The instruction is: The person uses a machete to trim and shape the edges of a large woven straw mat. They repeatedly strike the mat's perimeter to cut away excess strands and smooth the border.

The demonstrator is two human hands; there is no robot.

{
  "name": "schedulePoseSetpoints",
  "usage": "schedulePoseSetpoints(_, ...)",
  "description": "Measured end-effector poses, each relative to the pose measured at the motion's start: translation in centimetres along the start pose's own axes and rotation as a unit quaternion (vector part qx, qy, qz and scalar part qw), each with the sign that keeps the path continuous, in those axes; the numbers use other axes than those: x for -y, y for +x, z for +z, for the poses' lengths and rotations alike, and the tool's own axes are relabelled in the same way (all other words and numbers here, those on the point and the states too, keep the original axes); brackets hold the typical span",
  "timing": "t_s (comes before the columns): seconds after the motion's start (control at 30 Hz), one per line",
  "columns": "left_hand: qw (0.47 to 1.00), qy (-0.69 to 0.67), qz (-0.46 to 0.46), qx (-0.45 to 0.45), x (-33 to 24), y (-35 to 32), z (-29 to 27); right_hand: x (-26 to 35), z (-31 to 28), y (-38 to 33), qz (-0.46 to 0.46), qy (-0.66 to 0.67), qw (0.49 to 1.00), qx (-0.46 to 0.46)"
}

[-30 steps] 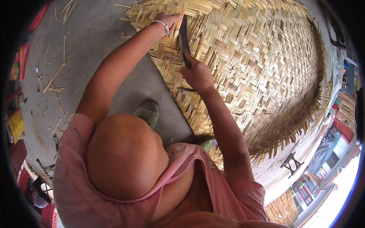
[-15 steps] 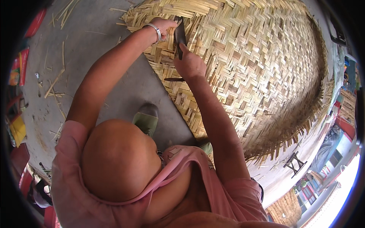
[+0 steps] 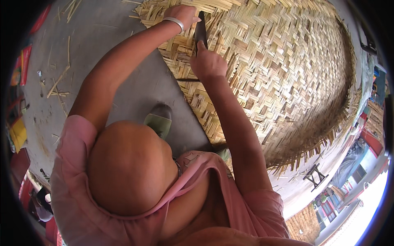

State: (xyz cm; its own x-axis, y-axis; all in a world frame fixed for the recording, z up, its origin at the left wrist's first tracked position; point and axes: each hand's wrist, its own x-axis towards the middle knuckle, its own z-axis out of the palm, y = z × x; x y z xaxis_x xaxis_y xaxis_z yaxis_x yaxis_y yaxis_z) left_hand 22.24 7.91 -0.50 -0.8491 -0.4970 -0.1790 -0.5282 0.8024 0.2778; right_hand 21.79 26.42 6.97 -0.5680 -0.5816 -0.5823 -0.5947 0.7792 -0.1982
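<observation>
A large woven mat of pale yellow reed strips (image 3: pixel 283 82) lies before me, its loose strip ends sticking out along the far left corner. My right hand (image 3: pixel 208 63) is closed round a dark flat-bladed tool (image 3: pixel 200 33), with the index finger stretched along the blade. A thin dark end of it, perhaps the handle, shows left of the fist. By the blade's far end, my left hand (image 3: pixel 183 15) is bent down at the mat's edge, a bracelet on its wrist. Those fingers look closed at the strips, but what they hold is hidden.
Grey floor (image 3: pixel 131 78) lies left of the mat, with loose reed strips (image 3: pixel 61 84) on it. My green shoe (image 3: pixel 158 123) stands by the mat's near edge. A small dark folding frame (image 3: pixel 316 177) stands right of the mat. Red and yellow items line the far left.
Both hands have shifted slightly right and farther away with the blade. The left hand has turned, its knuckles now higher and a finger pointing toward the blade. The view has moved a little.
</observation>
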Motion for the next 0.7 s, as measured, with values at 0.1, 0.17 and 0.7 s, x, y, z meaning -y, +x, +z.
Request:
schedulePoseSetpoints(0.1, 0.988, 0.041, 0.073, -0.130, 2.8, -0.1, 3.5, -1.3, -1.0, -4.9, -0.023, -0.030, 0.997, 0.060)
schedulePoseSetpoints(0.17, 0.985, -0.125, 0.052, -0.104, 2.5, -0.7, 3.2, -3.7, -2.8, -8.4, -0.054, -0.052, 0.991, 0.110)
schedulePoseSetpoints(0.7, 0.831, -0.510, -0.091, 0.204, -0.6, 0.5, 0.9, -11.7, -4.4, -18.9, -0.109, 0.209, 0.959, 0.159)
